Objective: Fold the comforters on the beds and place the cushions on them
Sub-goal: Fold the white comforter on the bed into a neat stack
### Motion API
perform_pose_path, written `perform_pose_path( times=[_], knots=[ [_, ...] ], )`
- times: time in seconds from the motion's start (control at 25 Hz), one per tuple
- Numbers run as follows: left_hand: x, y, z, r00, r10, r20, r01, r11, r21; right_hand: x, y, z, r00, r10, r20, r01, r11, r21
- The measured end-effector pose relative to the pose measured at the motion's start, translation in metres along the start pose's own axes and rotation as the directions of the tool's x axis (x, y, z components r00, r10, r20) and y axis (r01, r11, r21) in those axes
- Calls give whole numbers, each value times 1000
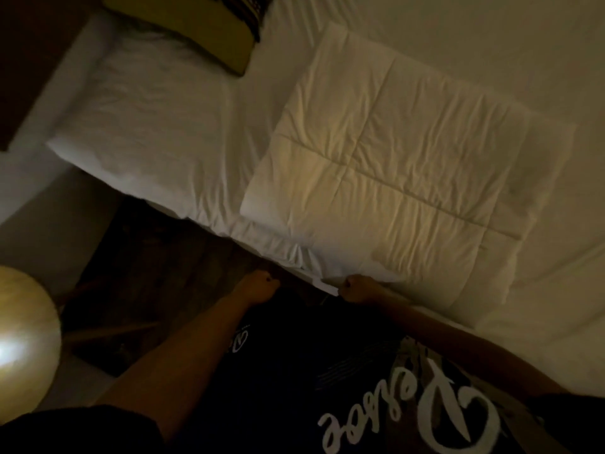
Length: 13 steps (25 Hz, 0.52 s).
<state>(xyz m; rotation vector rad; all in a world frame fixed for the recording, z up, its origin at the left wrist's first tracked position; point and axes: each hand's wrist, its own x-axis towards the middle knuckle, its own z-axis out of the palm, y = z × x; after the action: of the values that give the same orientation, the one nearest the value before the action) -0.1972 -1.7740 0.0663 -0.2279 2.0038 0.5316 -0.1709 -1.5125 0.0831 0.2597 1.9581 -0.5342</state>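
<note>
A white quilted comforter (pixel 393 165) lies folded into a thick square on the bed (pixel 491 44), near its front edge. An olive-green cushion (pixel 196 37) rests on a white pillow (pixel 140 126) at the head of the bed, top left, with a dark patterned cushion (pixel 248 4) behind it. My right hand (pixel 358 288) is curled at the bed's edge, touching the near corner of the folded comforter; whether it grips the fabric is unclear. My left hand (pixel 258 286) hangs in a loose fist over the floor, holding nothing.
Dark wooden floor (pixel 147 273) runs along the bed's near side. A round lit lamp shade (pixel 23 335) glows at the lower left. A dark headboard or wall panel (pixel 29 60) fills the top left. The room is dim.
</note>
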Motion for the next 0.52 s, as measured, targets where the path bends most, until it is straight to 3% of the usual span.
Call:
perform_pose_path(
  times=[0.12,0.28,0.52],
  knots=[
    [-10,-58,-11,999,-32,-11,30,987,-159,-2,-36,31,1000,-1,-10,1,1000,23],
    [-27,-137,-28,999,-35,-33,29,986,-165,-4,-90,63,998,15,56,-11,997,-76],
    [-32,-217,-56,995,-95,-41,80,956,-283,3,-174,79,1000,-4,-21,1,994,-111]
  ],
)
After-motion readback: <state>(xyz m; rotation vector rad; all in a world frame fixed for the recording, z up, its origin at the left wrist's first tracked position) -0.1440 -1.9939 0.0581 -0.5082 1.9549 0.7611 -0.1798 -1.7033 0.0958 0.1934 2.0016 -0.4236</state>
